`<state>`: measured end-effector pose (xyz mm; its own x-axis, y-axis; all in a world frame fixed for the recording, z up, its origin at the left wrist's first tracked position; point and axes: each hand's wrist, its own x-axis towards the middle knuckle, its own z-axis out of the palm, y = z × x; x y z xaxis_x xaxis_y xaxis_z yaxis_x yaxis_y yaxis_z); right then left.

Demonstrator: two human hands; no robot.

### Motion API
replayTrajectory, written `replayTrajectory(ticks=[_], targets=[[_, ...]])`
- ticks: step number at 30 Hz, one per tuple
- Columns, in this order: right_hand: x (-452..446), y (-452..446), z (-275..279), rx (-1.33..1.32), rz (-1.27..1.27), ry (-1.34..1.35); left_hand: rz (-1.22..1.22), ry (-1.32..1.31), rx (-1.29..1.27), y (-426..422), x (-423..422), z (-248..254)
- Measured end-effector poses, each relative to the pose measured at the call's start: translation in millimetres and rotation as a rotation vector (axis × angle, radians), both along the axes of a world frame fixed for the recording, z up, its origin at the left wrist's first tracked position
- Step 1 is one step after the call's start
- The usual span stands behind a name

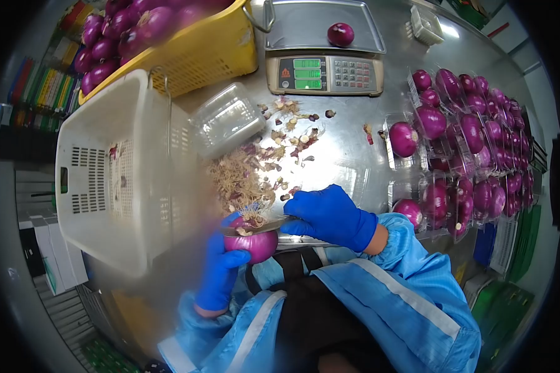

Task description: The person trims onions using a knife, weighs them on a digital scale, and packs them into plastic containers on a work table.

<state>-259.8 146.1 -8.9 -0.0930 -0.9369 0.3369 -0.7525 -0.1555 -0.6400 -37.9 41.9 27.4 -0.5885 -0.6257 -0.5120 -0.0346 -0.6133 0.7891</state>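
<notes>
Red onion (257, 247), one: is being held in front of the scale (325, 74), left hand (218, 268) clasping it. Knife (269, 227), one: is crossing the onion's root end, right hand (331, 217) clenching its handle.

Gap between scale (325, 76) and onion packs (471, 133)

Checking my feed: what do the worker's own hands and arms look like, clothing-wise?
The left hand and right hand both wear deep-blue, close-fitting gloves with no markings that I can make out. The sleeves are lighter blue, loose and slightly shiny, ending short of the gloves. Pale stripes run along the blue garment. No cables show.
</notes>
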Motion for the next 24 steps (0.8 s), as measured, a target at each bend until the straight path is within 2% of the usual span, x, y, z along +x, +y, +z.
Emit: replayTrajectory(ticks=[3,5,6,8,9,12,15,19,20,23,24], targets=[[10.9,-5.7,14.7,-0.049,0.052,0.052,-0.016,0.064,0.031,-0.4,17.3,-3.3],[10.5,-8.4,6.3,-0.086,0.054,-0.004,-0.075,0.116,0.057,-2.5,19.4,3.8],[11.2,-8.0,-2.6,-0.102,0.054,-0.035,-0.068,0.087,0.044,-4.6,22.2,4.9],[1.7,7.9,-71.7,-0.063,0.01,0.081,-0.046,0.039,0.01,-10.9,27.0,6.0],[1.0,5.8,-76.8,-0.046,-0.014,0.136,-0.031,0.014,-0.082,-14.6,31.5,7.7],[12.2,19.5,-69.8,0.239,-0.055,-0.175,-0.032,-0.103,-0.29,-16.4,39.1,23.2],[26.4,-0.5,-37.9,0.202,-0.106,-0.315,0.07,0.004,-0.237,-14.4,30.7,12.3],[23.9,-6.2,-7.9,0.142,-0.114,-0.29,0.175,0.424,0.424,-8.8,24.0,-0.7],[24.8,-4.8,-1.4,0.01,-0.07,-0.231,0.246,0.618,0.58,-4.5,12.6,-0.4],[25.0,-6.1,24.7,0.148,0.065,0.133,0.219,0.222,0.378,-3.9,16.5,-22.5],[26.4,-7.6,17.8,0.083,0.054,0.155,0.234,0.216,0.384,0.0,11.0,-20.8]])
